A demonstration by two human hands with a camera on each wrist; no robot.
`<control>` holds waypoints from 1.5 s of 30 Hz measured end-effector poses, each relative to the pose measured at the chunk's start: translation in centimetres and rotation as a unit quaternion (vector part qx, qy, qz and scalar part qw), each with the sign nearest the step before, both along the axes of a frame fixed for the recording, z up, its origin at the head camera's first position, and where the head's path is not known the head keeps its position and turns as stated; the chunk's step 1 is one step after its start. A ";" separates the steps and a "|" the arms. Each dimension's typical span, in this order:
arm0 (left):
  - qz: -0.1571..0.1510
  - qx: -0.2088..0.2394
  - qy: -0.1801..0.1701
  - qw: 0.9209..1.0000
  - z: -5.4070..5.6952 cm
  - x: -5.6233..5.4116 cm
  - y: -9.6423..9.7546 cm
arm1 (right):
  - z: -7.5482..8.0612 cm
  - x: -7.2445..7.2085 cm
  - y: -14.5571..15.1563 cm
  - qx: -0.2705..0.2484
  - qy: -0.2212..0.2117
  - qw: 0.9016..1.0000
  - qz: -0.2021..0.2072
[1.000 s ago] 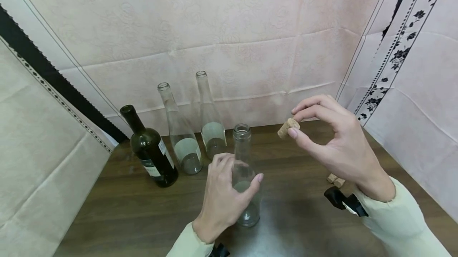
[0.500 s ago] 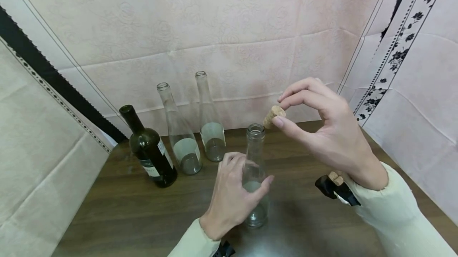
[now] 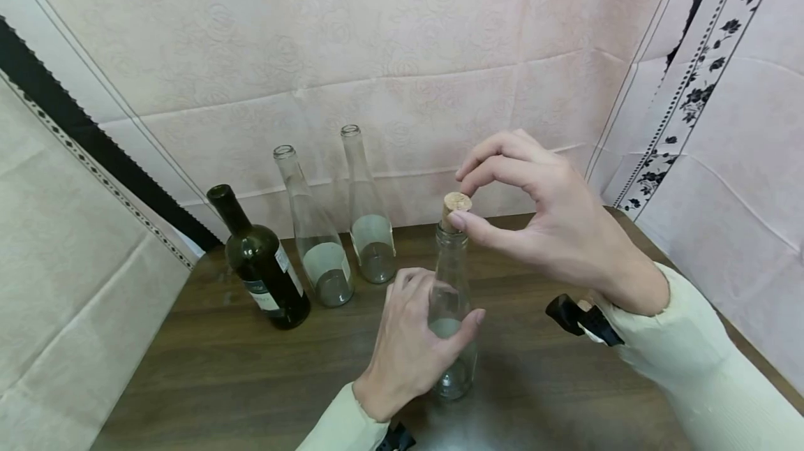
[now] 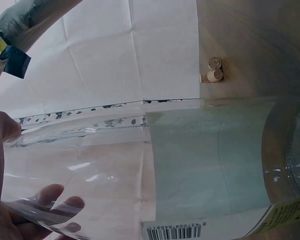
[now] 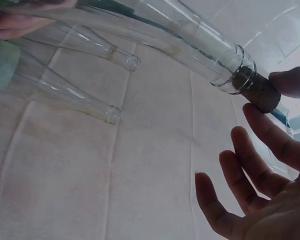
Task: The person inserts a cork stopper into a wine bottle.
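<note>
A clear glass bottle [image 3: 453,276] stands upright on the wooden table, my left hand [image 3: 417,346] gripping its body with the thumb on the near side. My right hand [image 3: 546,213] pinches a cork [image 3: 457,202] between thumb and index finger at the bottle's mouth. In the right wrist view the lower end of the cork [image 5: 260,92] sits inside the rim, with most of it sticking out. The other right fingers are spread away from it. Through the glass in the left wrist view, the fingers of my left hand [image 4: 55,205] curl round the bottle, whose pale label [image 4: 210,160] carries a barcode.
To the left stand a dark green wine bottle [image 3: 264,262] and two more clear bottles, one [image 3: 317,234] nearer and one [image 3: 370,213] farther back. Several loose corks [image 4: 215,70] lie at the table's right side. Pale cloth [image 3: 402,53] hangs behind and along both sides.
My right hand has carried the cork leftward and brought it upright to the bottle's mouth. My left hand has shifted the bottle slightly right.
</note>
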State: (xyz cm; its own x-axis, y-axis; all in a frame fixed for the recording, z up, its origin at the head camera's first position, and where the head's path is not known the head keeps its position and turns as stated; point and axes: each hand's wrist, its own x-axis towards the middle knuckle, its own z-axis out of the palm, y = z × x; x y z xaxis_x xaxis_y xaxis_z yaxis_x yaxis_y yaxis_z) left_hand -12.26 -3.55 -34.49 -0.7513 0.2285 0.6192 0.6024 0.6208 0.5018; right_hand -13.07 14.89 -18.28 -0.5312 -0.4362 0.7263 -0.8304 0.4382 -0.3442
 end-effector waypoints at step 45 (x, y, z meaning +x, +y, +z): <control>0.031 0.014 -0.003 0.999 0.1 0.2 -1.1 | -3.6 -0.2 2.0 0.000 -0.008 0.999 -0.038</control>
